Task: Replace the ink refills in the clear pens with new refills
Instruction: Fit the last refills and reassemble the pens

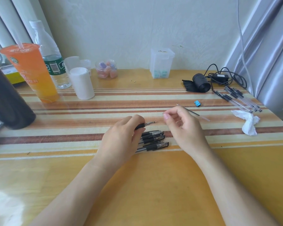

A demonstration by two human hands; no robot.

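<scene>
My left hand grips a clear pen by its black rubber grip, with the metal tip pointing right. Just below it, several capped clear pens lie in a pile on the striped table. My right hand hovers to the right of the pen tip, fingers loosely curled and thumb apart, with nothing visible in it. Behind that hand a thin ink refill lies slantwise on the table. A row of several refills with black ends rests at the far right.
A crumpled tissue and a blue binder clip lie at the right. A black roll and a cabled adapter sit behind them. An orange drink cup, water bottle, white roll, jar and clear box line the back.
</scene>
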